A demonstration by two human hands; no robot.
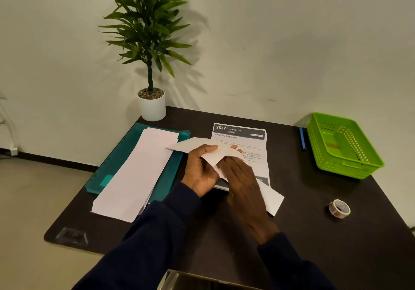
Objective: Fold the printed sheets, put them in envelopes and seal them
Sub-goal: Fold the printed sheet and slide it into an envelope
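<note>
Above the middle of the dark table, my left hand grips a white envelope whose open flap points left. My right hand lies over a folded white sheet that reaches toward the envelope's mouth; its lower end sticks out to the right below my wrist. Under both hands lies a stack of printed sheets headed "2637 Living Room". A pile of long white envelopes rests on a teal folder to the left.
A green plastic basket stands at the right rear, with a blue pen beside it. A roll of clear tape lies at the right. A potted plant stands at the back left corner.
</note>
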